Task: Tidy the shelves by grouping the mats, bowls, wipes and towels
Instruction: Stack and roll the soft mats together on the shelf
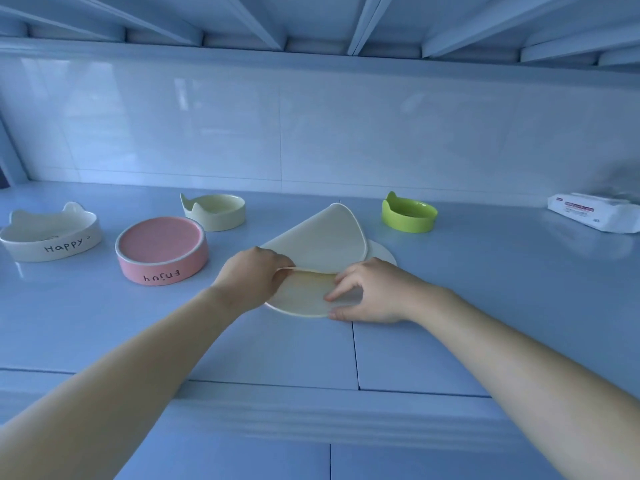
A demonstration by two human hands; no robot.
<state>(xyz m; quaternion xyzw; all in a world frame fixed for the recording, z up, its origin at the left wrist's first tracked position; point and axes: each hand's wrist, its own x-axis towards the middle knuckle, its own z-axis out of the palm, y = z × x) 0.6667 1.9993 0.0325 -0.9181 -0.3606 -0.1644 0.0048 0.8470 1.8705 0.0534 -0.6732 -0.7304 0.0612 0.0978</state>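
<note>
A cream mat (325,237) lies in the middle of the shelf, its top layer folded up away from me over a round lower layer (304,296). My left hand (252,275) grips the folded edge at the left. My right hand (367,292) touches the lower layer's right rim with its fingertips. To the left stand a pink bowl (162,251) lettered "Enjoy", a white "Happy" bowl (52,233) and a pale eared bowl (214,211). A green eared bowl (408,213) stands to the right. A pack of wipes (595,213) lies at the far right.
The shelf surface (485,289) is glossy blue-white with a seam running toward me below the mat. A tiled back wall (311,126) closes the rear. Slats of the shelf above (311,22) hang overhead. A raised front lip (311,410) runs along the near edge.
</note>
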